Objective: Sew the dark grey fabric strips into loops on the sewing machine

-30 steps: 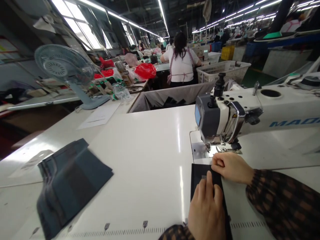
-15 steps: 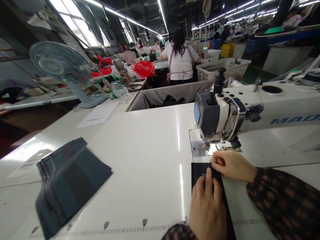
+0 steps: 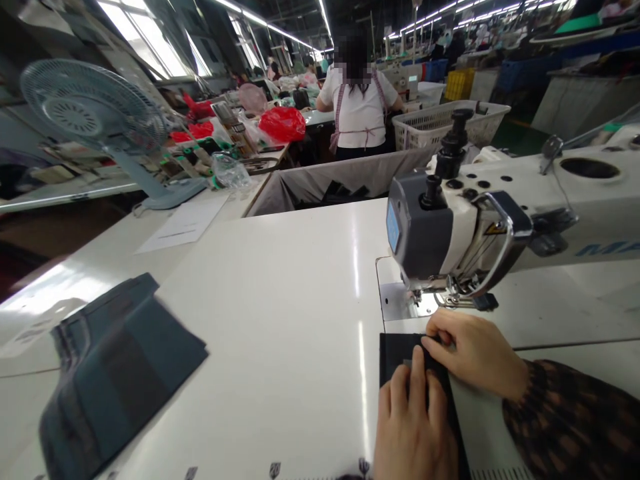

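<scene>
**Both Hands Press Dark Fabric at the Sewing Machine**

At the lower right of the head view, a flat strip of black fabric (image 3: 395, 350) lies on the glossy white worktable (image 3: 280, 300), its far edge just short of the steel needle plate (image 3: 395, 300). The left hand (image 3: 415, 420) rests palm-down on the strip, fingers straight and close together, pressing it flat. The right hand (image 3: 473, 350), in a brown patterned knit sleeve (image 3: 570, 413), comes in from the right; its fingers are curled together and pinch the strip's upper right corner, just below the presser foot of the white and grey industrial sewing machine (image 3: 450, 227). At lower left, well apart from both hands, sits a stack of grey-blue cut fabric pieces (image 3: 120, 373). In the upper left stands a pale blue desk fan (image 3: 90, 113), with a white sheet of paper (image 3: 185, 220) near its base. At top centre, a person in a white shirt (image 3: 357, 110) works with back turned, beside a white plastic basket (image 3: 440, 127).
</scene>
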Available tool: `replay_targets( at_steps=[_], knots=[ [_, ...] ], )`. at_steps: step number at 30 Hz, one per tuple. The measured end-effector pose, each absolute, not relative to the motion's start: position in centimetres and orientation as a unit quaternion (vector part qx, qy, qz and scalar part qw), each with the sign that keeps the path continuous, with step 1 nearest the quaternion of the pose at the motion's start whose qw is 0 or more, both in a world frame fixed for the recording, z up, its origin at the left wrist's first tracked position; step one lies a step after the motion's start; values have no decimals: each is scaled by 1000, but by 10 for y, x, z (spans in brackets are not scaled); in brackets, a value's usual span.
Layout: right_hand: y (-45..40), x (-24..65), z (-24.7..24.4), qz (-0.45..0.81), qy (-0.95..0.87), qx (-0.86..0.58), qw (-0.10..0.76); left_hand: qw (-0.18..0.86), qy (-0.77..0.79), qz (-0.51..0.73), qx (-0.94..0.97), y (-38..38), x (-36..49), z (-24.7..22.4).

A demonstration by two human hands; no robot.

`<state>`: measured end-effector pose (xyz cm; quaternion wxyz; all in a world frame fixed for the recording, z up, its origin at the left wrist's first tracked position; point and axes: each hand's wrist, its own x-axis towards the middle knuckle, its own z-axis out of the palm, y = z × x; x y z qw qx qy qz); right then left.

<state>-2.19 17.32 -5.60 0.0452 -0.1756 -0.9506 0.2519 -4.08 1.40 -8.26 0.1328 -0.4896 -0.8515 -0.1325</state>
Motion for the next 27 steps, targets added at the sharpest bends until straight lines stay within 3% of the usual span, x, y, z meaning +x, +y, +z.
replay_targets(
  at_steps=[8,12,15,19,22,27],
  knots=[
    [179,-31,-52,235,-954,-188,3,103,-852,-144,-492,12,-41,-79],
    [170,-17,-59,201,-958,-187,82,113,-852,-139,-492,13,-38,-81],
    [155,7,-70,164,-967,-99,167,115,-858,-119,-486,15,-36,-79],
    [140,34,-78,95,-982,-13,164,93,-832,-105,-537,13,-35,-71],
    [137,40,-77,51,-986,-3,161,53,-829,-199,-520,3,-42,-60],
    [137,37,-79,11,-984,8,178,-1,-895,-314,-317,-18,-58,-41]
  ],
)
